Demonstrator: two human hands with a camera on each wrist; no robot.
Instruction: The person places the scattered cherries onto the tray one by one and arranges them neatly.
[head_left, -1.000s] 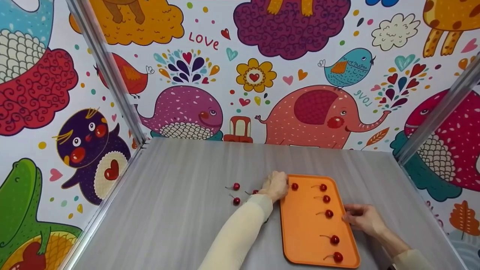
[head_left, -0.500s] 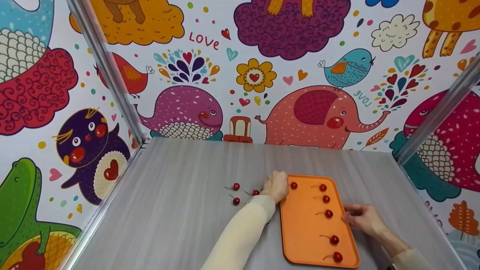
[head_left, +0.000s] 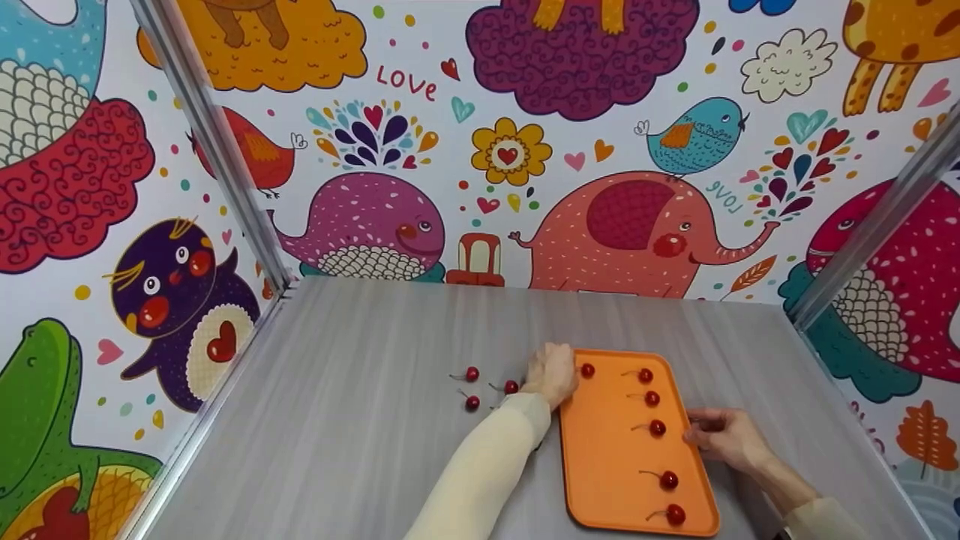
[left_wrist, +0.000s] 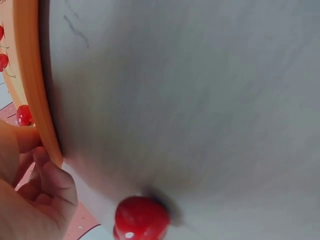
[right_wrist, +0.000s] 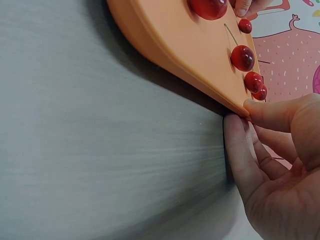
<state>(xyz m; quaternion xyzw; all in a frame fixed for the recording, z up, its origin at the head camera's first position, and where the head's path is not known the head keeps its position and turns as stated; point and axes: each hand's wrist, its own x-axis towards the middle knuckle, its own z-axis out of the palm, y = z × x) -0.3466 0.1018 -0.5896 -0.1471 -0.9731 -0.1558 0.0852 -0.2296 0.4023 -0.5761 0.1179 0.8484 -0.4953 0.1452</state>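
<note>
An orange tray (head_left: 607, 457) lies on the grey table, bearing several red cherries with stems. My left hand (head_left: 552, 373) pinches the rim at its far left corner, beside a cherry (head_left: 588, 370) whose stem is mostly hidden by the fingers. In the left wrist view, the thumb and fingers (left_wrist: 55, 180) meet at the rim. My right hand (head_left: 727, 436) grips the right rim. The right wrist view shows its thumb (right_wrist: 270, 112) on top of the edge and the other fingers below.
Left of the tray, a few cherries lie on the table (head_left: 337, 420), among them one cherry (head_left: 472, 373) at the back and another cherry (head_left: 511, 386) near my left wrist. Patterned walls (head_left: 375, 225) with metal posts (head_left: 217, 150) enclose the table.
The cherry beside my left hand has shifted slightly back and to the left on the tray. Both hands have kept nearly the same place at the rim.
</note>
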